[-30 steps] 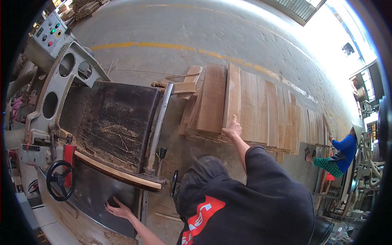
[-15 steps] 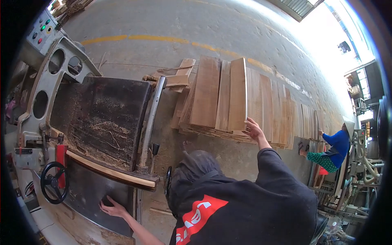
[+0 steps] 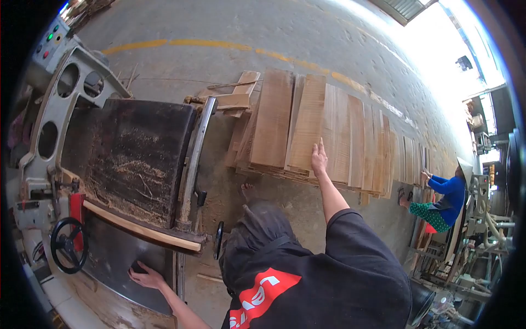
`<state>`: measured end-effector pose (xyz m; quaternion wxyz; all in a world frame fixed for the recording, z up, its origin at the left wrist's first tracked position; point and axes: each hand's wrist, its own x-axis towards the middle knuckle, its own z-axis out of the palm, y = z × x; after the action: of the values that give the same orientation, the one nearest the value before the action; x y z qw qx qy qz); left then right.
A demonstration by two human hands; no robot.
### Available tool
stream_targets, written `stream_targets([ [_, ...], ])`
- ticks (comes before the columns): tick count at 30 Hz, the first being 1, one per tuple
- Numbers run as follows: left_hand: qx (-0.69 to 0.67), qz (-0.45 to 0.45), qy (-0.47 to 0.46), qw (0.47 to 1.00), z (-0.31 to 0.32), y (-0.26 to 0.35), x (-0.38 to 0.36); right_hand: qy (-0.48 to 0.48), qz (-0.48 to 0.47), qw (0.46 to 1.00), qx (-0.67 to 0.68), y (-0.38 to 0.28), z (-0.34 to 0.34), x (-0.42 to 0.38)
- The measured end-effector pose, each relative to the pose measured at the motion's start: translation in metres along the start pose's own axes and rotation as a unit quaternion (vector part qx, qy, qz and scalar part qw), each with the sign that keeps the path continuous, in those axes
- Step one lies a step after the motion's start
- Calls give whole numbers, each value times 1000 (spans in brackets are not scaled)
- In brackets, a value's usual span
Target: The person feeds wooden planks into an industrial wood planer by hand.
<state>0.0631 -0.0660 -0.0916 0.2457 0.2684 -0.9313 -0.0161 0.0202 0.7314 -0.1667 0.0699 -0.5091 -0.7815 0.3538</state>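
Note:
My right hand (image 3: 319,158) lies against the lower right part of a light brown board (image 3: 308,120), its fingers stretched out. That board rests on top of a row of overlapping boards (image 3: 272,120). At the lower left, my left hand (image 3: 147,276) is over the smooth metal bed (image 3: 112,252) of a machine, its fingers curled around a small dark thing that I cannot make out. A narrow wooden strip (image 3: 139,227) runs along the machine between the smooth bed and the dark, sawdust-covered plate (image 3: 131,159).
Beside the plate is a metal rail (image 3: 198,153). A black handwheel (image 3: 69,245) and control panel (image 3: 50,38) are at the left. Short offcuts (image 3: 241,90) lie behind the boards. Another person in blue (image 3: 450,192) stands at the right by more boards and machinery.
The top board has shifted left and turned flatter onto the row. My right hand has moved left and up with it, its fingers now straighter. My left hand remains over the metal bed.

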Motion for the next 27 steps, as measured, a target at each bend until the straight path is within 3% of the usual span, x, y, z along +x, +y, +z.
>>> stream_targets([
  [3, -6, 21, 8, 1000, -5, 5, 0, 17, -68, 983, 172, 0, 13, 2],
  [4, -2, 16, 20, 1000, -3, 6, -1, -6, -142, 943, 300, 3, 26, 12],
  [7, -11, 24, 15, 1000, -6, 8, -1, -87, 14, 897, 432, -19, 11, 12],
  [8, -8, 27, 16, 999, -6, 7, -4, -108, 90, 858, 494, -57, -19, -21],
  [9, -5, 31, 19, 999, -5, 7, -4, -225, 52, 780, 582, -44, -21, -22],
  [11, -3, 28, 25, 999, -3, 7, -2, -443, -27, 555, 704, -11, -22, -25],
  [14, -12, 15, 27, 999, -1, 7, -4, -474, 8, 562, 677, -39, -51, -97],
  [19, -32, -11, 31, 999, -7, 14, -5, -622, 12, 469, 627, -86, -53, -186],
  [21, -45, 27, 80, 995, -2, 6, -6, -653, -5, 497, 571, -116, -50, -209],
  [24, -180, -28, 54, 982, -17, 14, -9, -516, -121, 774, 345, -182, -51, -258],
  [25, -249, -71, 42, 965, -29, 24, -13, -561, -207, 740, 308, -192, -36, -261],
  [27, -420, -121, 28, 899, -61, 49, -26, -609, -240, 705, 273, -222, -18, -301],
])
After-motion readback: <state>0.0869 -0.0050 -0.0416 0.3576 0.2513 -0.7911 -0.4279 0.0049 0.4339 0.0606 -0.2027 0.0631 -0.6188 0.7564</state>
